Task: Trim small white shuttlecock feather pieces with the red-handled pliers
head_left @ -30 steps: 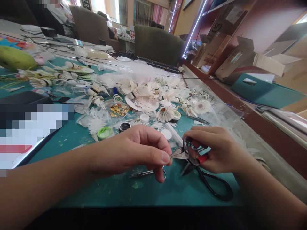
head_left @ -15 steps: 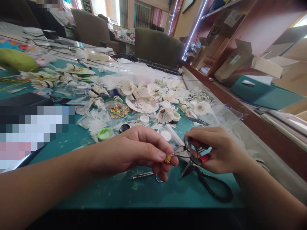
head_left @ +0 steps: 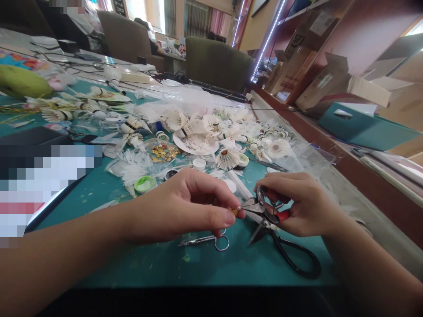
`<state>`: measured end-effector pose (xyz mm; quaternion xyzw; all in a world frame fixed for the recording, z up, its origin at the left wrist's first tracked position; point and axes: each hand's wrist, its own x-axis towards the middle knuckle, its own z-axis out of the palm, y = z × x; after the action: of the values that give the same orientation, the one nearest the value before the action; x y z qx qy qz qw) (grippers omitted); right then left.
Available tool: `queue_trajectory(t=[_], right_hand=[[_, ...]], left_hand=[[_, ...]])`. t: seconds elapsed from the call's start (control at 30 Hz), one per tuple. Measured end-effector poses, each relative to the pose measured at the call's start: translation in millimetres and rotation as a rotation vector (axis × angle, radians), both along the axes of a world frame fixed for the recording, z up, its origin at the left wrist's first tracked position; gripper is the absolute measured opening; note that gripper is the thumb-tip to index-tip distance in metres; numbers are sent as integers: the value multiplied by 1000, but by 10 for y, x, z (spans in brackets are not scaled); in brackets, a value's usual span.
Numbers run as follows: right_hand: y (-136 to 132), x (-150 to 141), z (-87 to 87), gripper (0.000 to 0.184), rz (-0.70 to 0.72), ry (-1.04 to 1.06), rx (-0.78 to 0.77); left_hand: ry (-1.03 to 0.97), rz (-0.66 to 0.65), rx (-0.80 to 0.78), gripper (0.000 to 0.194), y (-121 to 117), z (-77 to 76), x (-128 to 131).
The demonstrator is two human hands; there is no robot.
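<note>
My left hand (head_left: 188, 204) is closed in a pinch on a small gold ornament (head_left: 235, 211) just above the green mat (head_left: 158, 264). My right hand (head_left: 297, 204) is closed around small red-handled pliers (head_left: 264, 209), whose tips touch the ornament. Black scissors (head_left: 287, 251) lie on the mat under my right hand. A small metal tool with a ring end (head_left: 206, 240) rests on the mat below my left hand.
Beyond my hands lie several white feather shuttlecocks (head_left: 228, 156), a white plate (head_left: 194, 143), a bag of gold pieces (head_left: 161, 152), small lids and a green pot (head_left: 144, 182). Cardboard boxes and a teal box (head_left: 360, 127) line the right ledge. Chairs stand at the back.
My left hand turned the gold ornament and drew it into a tighter pinch. The pliers' tips came onto it. The ring-ended tool under my left fingers is now uncovered.
</note>
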<state>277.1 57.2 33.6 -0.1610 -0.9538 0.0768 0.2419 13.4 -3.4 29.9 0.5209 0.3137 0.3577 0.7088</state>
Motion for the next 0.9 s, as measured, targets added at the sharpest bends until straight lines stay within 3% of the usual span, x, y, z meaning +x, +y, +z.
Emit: queue_trajectory(t=[0.17,0.33,0.67,0.9], right_hand=[[16,10,0,10,-41,-1,10],[52,66,-7,17,-120,7,90],[27,84,-25,17,-174,-44,311],[32,85,-35,18,-192,-48,299]], left_hand=[[116,73,103,9,-9,30,37],[138,153,79,4,-6,11,51],[184,180,116,5,8,-52,39],[254,202,163,12,-10,-68,37]])
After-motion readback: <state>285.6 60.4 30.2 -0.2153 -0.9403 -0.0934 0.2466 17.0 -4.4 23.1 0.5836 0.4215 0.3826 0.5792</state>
